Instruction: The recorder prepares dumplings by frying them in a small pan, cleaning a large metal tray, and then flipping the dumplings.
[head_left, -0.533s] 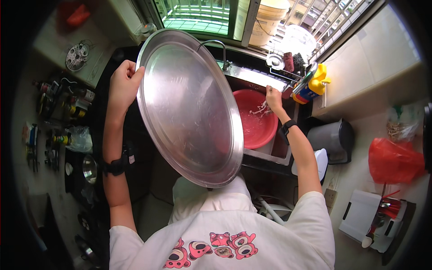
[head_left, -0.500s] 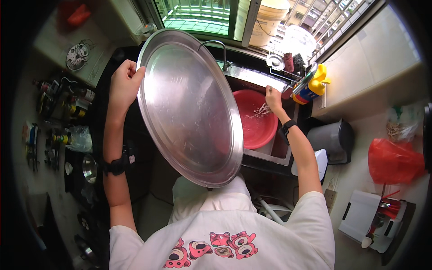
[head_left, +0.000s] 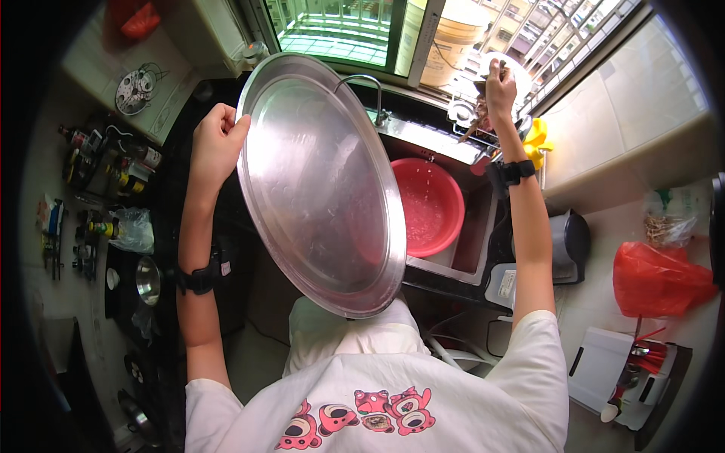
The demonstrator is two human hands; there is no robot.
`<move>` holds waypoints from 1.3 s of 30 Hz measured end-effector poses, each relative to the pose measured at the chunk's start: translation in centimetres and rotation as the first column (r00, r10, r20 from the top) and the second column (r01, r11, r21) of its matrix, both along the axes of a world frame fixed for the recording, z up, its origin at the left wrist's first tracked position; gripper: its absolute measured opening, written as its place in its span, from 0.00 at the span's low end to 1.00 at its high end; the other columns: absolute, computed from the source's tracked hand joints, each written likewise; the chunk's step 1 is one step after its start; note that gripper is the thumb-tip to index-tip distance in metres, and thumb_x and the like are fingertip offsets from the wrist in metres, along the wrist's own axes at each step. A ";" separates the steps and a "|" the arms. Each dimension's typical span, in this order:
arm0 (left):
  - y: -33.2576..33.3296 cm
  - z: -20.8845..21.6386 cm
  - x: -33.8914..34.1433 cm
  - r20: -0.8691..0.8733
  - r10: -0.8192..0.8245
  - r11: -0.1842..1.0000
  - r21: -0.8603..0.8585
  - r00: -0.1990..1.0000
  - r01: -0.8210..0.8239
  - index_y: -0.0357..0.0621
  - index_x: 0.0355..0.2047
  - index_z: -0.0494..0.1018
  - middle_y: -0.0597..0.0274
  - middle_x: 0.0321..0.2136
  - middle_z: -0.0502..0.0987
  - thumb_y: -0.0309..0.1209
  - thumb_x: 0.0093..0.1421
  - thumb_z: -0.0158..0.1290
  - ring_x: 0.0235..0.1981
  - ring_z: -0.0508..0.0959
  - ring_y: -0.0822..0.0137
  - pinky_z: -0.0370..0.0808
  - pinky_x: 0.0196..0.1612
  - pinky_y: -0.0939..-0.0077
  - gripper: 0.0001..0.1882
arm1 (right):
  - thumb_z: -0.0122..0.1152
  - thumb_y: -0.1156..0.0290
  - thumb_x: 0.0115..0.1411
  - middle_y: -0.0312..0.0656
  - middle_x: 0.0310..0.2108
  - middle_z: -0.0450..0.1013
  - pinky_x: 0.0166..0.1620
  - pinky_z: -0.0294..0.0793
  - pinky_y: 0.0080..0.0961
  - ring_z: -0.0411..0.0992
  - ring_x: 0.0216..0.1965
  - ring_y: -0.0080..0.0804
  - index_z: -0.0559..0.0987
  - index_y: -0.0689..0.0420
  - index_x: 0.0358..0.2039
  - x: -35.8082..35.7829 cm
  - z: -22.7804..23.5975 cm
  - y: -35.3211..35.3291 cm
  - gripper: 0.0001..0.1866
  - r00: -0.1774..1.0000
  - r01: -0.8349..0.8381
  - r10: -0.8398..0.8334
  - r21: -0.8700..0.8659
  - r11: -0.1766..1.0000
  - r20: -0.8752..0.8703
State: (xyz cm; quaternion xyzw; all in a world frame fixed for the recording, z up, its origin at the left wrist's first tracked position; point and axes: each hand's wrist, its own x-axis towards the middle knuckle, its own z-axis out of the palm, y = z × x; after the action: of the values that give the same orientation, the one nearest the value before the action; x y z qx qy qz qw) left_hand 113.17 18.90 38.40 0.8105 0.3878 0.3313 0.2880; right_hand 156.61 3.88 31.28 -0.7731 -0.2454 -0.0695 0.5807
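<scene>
Left hand: the person's left hand (head_left: 219,151) has its fingers folded over the upper left edge of a large, round, silver metal tray (head_left: 325,189), thumb on the near face
Right hand: the person's right hand (head_left: 501,94) is up by the window (head_left: 332,26), its fingers drawn narrow, seemingly round a brownish, ragged thing (head_left: 478,123); what that thing is cannot be told
Metal tray: tilted on edge in front of the body, left of the round, red plastic basin (head_left: 453,232) and overlapping it in view; its lower rim comes before the white trousers (head_left: 355,332), and whether it touches them cannot be told
Red basin: inside the stainless steel sink (head_left: 474,245), with white drops in the air above it
Tray handling: it looks stiff, thin and broad, probably moderate in weight but awkward on one hand, since the bulk hangs away from the grip; the smooth metal would likely slip if wet
Tray hold: the raised rim seems the surest place, best with fingers behind and thumb in front, a second hand on the opposite edge giving more control
Ragged thing's handling: probably light and soft, perhaps dripping; its upper end looks the natural place to pinch
</scene>
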 end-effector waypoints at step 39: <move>-3.5 -20.8 -6.4 -0.217 -0.058 0.946 -0.324 0.975 -0.016 0.40 0.19 0.54 0.68 0.13 0.55 0.42 0.58 0.50 0.17 0.55 0.76 0.57 0.19 0.80 0.22 | 0.46 0.85 0.42 0.36 0.19 0.63 0.26 0.62 0.26 0.62 0.25 0.22 0.71 0.65 0.16 -7.0 -35.3 -24.1 0.05 0.686 0.095 -0.428 -0.511 0.854 -0.588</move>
State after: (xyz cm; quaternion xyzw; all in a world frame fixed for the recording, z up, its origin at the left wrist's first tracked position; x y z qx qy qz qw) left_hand 106.76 15.35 17.55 0.7883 0.4582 0.1668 0.3753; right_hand 149.64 -20.18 -4.00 -0.8810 0.0930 0.1930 0.4218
